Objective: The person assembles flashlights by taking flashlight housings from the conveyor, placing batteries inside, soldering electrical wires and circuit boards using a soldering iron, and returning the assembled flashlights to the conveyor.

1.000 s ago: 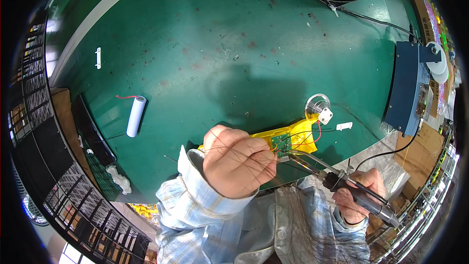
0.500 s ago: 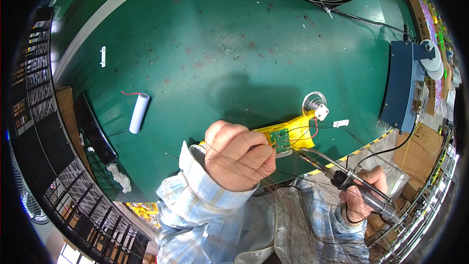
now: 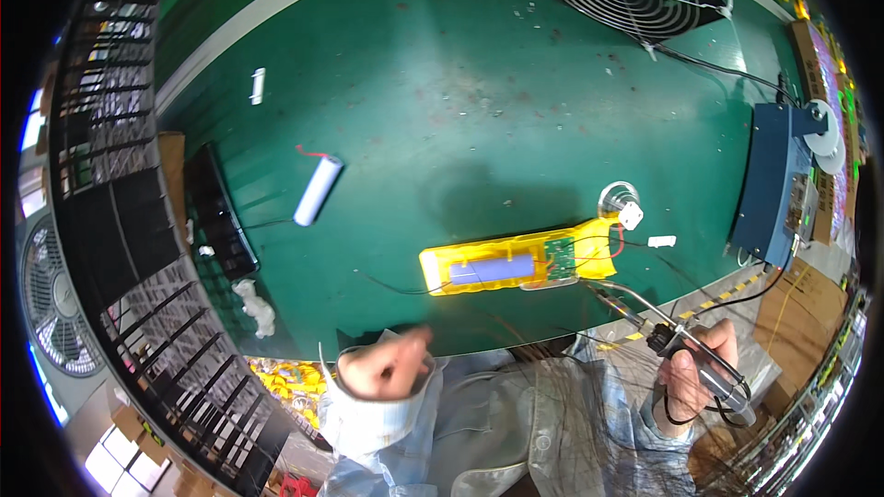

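Lower right, my right fingers (image 3: 724, 340) wrap the soldering iron (image 3: 724, 392)! Lower centre, my left fingers (image 3: 412, 343) blur, openness I can't tell. Right edge: a printed carton (image 3: 812, 60).

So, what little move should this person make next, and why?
Probably ease the right hand back, taking the black-handled metal soldering iron farther from the long yellow plastic housing. The iron's tip sits close to the housing's near edge, by the green rectangular circuit board, and the blurred left hand is off the housing, so neither hand steadies it.
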Available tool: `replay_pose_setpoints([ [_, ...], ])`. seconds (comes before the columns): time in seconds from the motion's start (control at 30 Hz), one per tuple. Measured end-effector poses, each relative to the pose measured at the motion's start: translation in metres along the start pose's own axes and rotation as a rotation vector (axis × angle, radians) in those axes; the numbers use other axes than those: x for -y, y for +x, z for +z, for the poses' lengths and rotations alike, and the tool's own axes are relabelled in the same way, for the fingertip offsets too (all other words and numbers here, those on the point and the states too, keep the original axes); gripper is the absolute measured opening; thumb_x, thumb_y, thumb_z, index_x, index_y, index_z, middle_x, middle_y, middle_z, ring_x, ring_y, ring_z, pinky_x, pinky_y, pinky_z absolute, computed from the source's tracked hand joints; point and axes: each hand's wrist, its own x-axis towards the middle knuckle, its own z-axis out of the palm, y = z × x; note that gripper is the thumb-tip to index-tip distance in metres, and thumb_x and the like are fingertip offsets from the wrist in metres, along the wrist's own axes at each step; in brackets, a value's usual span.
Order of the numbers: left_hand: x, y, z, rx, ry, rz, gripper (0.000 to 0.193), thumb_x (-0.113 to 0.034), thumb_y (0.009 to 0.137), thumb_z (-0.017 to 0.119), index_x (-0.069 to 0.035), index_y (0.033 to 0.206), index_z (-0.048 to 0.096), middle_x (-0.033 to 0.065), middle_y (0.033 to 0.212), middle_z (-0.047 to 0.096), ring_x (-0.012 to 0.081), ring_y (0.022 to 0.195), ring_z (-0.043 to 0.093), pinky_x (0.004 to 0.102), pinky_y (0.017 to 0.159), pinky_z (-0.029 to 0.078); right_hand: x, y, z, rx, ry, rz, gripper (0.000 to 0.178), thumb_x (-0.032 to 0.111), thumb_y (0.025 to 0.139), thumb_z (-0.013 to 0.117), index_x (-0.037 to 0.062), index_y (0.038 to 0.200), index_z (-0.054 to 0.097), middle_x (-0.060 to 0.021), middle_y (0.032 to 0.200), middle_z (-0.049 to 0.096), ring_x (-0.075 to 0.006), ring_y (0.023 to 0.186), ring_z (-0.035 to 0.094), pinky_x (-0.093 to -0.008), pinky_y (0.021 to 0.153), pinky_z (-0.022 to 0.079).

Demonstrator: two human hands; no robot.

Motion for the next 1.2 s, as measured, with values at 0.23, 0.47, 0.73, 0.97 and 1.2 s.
replay_pose_setpoints([
  [0.23,0.007,0.022,0.011,-0.047,-0.358,-0.21,0.029,-0.009,0.088,0.051,0.0,0.116,0.054,0.0069,0.073,0.062,0.0069,0.054,0.054,0.0202,0.051,0.044,0.002,0.001,0.001,0.016,-0.006,-0.018,0.038,0.026,0.073,0.07,0.0053,0.075,0.039,-0.005,0.053,0.052,-0.0081,0.045,0.047,-0.0201,0.046,0.036],
  [0.47,0.015,0.049,0.021,-0.239,-0.397,0.228,0.015,-0.001,0.081,0.059,0.002,0.095,0.062,0.0117,0.086,0.063,0.0147,0.066,0.059,0.0252,0.066,0.047,-0.007,0.0,-0.004,-0.013,0.002,-0.013,0.038,0.025,0.073,0.072,0.0046,0.075,0.039,-0.0049,0.054,0.053,-0.0081,0.046,0.048,-0.021,0.047,0.038],
  [0.73,-0.019,0.071,0.026,-0.027,-0.199,0.557,0.015,-0.009,0.069,0.073,-0.002,0.078,0.063,0.0071,0.065,0.063,0.0185,0.063,0.062,0.0367,0.074,0.046,-0.011,0.004,-0.016,0.046,0.081,0.073,0.034,0.016,0.068,0.073,0.0046,0.076,0.041,-0.0038,0.062,0.054,-0.0079,0.055,0.047,-0.0212,0.052,0.038],
  [0.97,-0.044,0.087,0.052,0.082,0.079,0.753,0.016,-0.005,0.057,0.075,-0.011,0.068,0.065,-0.0016,0.063,0.057,0.0152,0.056,0.053,0.0314,0.062,0.043,-0.018,0.011,-0.013,0.02,0.08,0.021,0.034,0.016,0.067,0.073,0.0035,0.073,0.042,-0.0056,0.06,0.055,-0.0094,0.052,0.048,-0.0219,0.05,0.039],
  [1.2,-0.037,0.09,0.065,-0.001,0.303,0.859,0.019,-0.008,0.055,0.074,-0.016,0.068,0.064,-0.0051,0.062,0.051,0.0138,0.053,0.049,0.0288,0.06,0.043,-0.018,0.016,-0.007,0.042,0.084,0.014,0.033,0.015,0.066,0.073,0.0029,0.072,0.042,-0.0078,0.055,0.055,-0.0107,0.045,0.049,-0.023,0.045,0.039],
])
